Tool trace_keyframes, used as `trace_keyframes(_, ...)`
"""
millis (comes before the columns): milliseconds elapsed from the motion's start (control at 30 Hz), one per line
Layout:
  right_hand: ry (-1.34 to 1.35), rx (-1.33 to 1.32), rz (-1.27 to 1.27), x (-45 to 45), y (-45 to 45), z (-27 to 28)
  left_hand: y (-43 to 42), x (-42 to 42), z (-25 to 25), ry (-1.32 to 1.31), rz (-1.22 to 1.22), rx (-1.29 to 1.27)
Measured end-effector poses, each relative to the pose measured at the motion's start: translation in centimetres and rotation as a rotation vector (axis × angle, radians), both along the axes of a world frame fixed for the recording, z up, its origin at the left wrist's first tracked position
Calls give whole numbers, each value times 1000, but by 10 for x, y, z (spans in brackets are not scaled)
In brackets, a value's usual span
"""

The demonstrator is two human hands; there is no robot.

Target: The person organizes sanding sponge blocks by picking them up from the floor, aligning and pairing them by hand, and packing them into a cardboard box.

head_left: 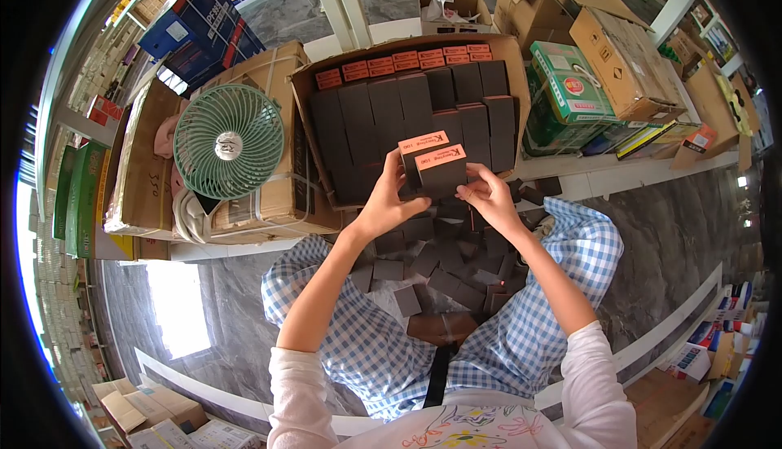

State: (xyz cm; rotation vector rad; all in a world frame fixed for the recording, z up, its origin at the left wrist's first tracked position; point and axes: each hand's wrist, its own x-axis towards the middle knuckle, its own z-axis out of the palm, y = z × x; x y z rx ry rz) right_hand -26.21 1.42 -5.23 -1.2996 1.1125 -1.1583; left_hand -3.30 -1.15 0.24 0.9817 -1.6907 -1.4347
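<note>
Two small black boxes with orange printed ends, a front box (444, 178) and a rear box (423, 140), are held together upright between my hands. My left hand (386, 200) curls around their left side, its thumb toward the front. At the right edge of the front box, the fingers of my right hand (490, 195) are pinched. Just beyond is a large open carton (523, 94) packed with rows of similar black boxes, the back rows showing orange ends. Below my hands, many loose black boxes (453, 288) lie in a pile between my legs.
To the left, a green fan (229, 143) rests on a cardboard box (301, 204). Right of the carton stand a green box (570, 82) and a brown carton (627, 62). A white post (336, 1) rises behind. Another opened box (163, 407) sits at lower left.
</note>
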Motion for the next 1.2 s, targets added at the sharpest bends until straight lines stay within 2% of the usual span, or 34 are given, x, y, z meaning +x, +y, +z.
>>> trace_keyframes(133,57,-24,24,7,4,-1,3,-10,-10,-44,74,-50)
trace_keyframes(167,45,-42,46,8,4,-2,3,-12,-13,-80,106,-147)
trace_keyframes(300,103,3,-12,12,6,11,5,-13,-7,-77,129,-154)
trace_keyframes(367,-120,94,-10,12,2,7,5,-12,-6,-239,166,-349)
trace_keyframes(400,-244,326,-5,11,3,18,6,-13,-5,-239,166,-349)
trace_keyframes(467,-327,390,74,6,1,9,8,-14,-2,-283,108,-353)
trace_keyframes(500,-327,391,73,4,0,13,9,-15,-2,-276,95,-432)
trace_keyframes(567,-671,441,273,1,-2,25,10,-15,0,-301,65,-457)
trace_keyframes(700,-529,451,166,10,5,36,10,-13,5,-314,-22,-525)
trace_keyframes(867,-555,458,184,9,2,34,10,-14,3,-311,-78,-501)
trace_keyframes(933,-583,459,183,8,-1,29,12,-17,2,-272,18,-527)
trace_keyframes(1067,-633,456,152,9,0,27,13,-17,8,-293,22,-505)
trace_keyframes(1133,-616,437,158,10,0,27,13,-16,11,-373,-80,-582)
trace_keyframes(1200,-607,439,152,11,1,25,14,-16,9,-378,-82,-589)
